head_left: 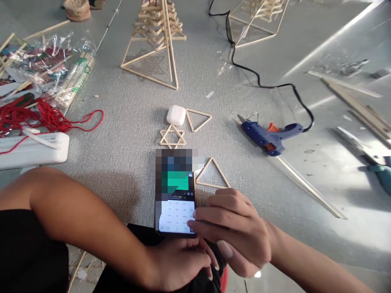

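Note:
A smartphone with a lit keyboard stretches from the table's near edge toward the small stick shapes; its upper part is blurred out. The curled fingers of my right hand are at its lower right edge, fingertips over the screen, thumb lower down. My left hand rests below the phone, over my lap, with loosely bent fingers and nothing visible in them. Just beyond the phone lies a six-pointed star of thin sticks. One stick triangle is beside the phone, partly behind my right hand; another triangle lies farther back.
A white earbud case touches the farther triangle. A blue glue gun with a black cord lies right, near pliers. Left are red cord, a white power strip and bagged sticks. A stick pyramid stands behind.

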`<state>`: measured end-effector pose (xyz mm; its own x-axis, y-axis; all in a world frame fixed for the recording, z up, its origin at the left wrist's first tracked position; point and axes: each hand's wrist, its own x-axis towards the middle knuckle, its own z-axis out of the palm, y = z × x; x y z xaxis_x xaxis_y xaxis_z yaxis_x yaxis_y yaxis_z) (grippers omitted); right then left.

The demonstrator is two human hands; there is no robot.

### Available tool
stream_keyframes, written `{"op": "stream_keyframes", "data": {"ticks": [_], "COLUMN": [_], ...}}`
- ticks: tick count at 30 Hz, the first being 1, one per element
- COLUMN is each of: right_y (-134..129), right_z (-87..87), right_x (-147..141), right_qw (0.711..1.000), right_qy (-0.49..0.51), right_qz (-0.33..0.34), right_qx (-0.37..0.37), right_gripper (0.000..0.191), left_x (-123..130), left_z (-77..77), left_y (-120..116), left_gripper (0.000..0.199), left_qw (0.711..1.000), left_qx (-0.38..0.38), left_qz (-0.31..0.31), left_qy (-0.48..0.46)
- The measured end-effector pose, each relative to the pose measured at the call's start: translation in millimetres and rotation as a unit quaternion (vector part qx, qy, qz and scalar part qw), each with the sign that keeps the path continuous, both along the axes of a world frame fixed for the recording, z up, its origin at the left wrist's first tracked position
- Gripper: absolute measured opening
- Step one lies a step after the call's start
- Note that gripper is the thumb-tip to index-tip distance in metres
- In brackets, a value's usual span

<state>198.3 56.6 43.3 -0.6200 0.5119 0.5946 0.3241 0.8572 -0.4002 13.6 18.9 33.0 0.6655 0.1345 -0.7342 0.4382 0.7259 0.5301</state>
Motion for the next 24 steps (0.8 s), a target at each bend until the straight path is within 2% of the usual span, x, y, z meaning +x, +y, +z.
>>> {"op": "stream_keyframes", "data": {"ticks": [5, 10, 14, 18, 24], "right_y": [0.7, 1.2, 1.0, -0.1, -0.6], "right_z": [-3.0, -4.2, -3.7, -3.1, -3.4], "right_x": [-3.8, -7.6, -3.3, 2.3, 0.9], "right_qw": [1.000, 0.997, 0.998, 0.998, 0.998], "right_qy": [-0.002, -0.071, -0.060, -0.028, -0.030], "right_qz": [0.012, -0.012, -0.015, -0.049, -0.060], "right_qx": [0.001, 0.004, 0.011, 0.006, 0.005], "right_gripper": [0.037, 0.049, 0.045, 0.038, 0.034], "left_x": [-1.6, -5.9, -7.0, -4.8, -3.5], "left_z": [3.1, 3.8, -2.4, -8.8, -9.3], "left_y": [3.6, 3.7, -1.7, -6.6, -6.8], "left_gripper": [0.020, 0.023, 0.025, 0.016, 0.015], "left_qw": [1.000, 1.000, 0.999, 0.999, 0.999], "left_qx": [0.000, 0.012, 0.028, 0.017, 0.001], "left_qz": [-0.009, -0.022, -0.012, 0.016, 0.026], "left_qy": [0.002, -0.009, -0.029, -0.029, -0.020]}}
